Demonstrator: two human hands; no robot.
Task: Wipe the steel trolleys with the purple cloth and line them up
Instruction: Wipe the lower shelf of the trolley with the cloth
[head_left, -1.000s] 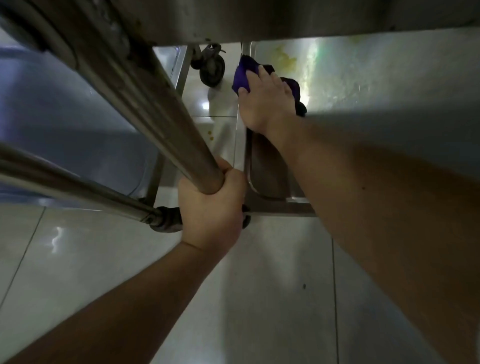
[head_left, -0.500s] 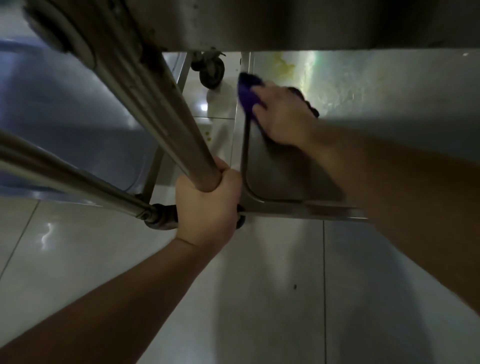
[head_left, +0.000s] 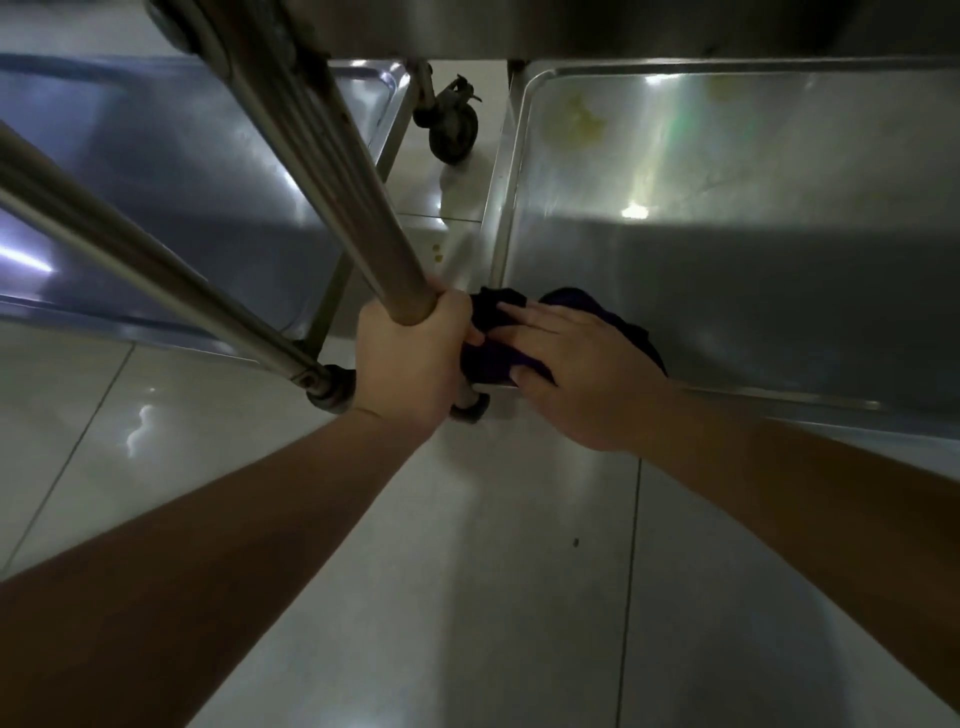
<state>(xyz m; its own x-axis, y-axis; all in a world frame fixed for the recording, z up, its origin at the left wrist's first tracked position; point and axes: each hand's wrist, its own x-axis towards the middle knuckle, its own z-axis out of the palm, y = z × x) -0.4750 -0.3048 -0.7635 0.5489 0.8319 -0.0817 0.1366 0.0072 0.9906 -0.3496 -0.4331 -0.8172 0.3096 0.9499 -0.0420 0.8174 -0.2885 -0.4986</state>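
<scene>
I look down at the bottom shelf (head_left: 727, 270) of a steel trolley on the right. My right hand (head_left: 576, 364) lies flat with straight fingers on the purple cloth (head_left: 493, 343), pressing it into the shelf's near left corner. My left hand (head_left: 410, 358) grips the lower end of the trolley's upright steel post (head_left: 332, 171), right beside the cloth. A second steel trolley's bottom shelf (head_left: 171, 187) lies to the left. Yellowish stains (head_left: 576, 122) mark the far left of the right shelf.
A black caster wheel (head_left: 453, 130) stands at the back between the two trolleys, and another caster (head_left: 332, 395) sits by my left wrist. A thin steel rail (head_left: 130, 260) crosses the left side. Glossy pale floor tiles (head_left: 493, 571) spread below.
My right hand has drawn the cloth from the far left of the shelf back to its near left corner, next to my left hand. The left hand's grip on the post is unchanged.
</scene>
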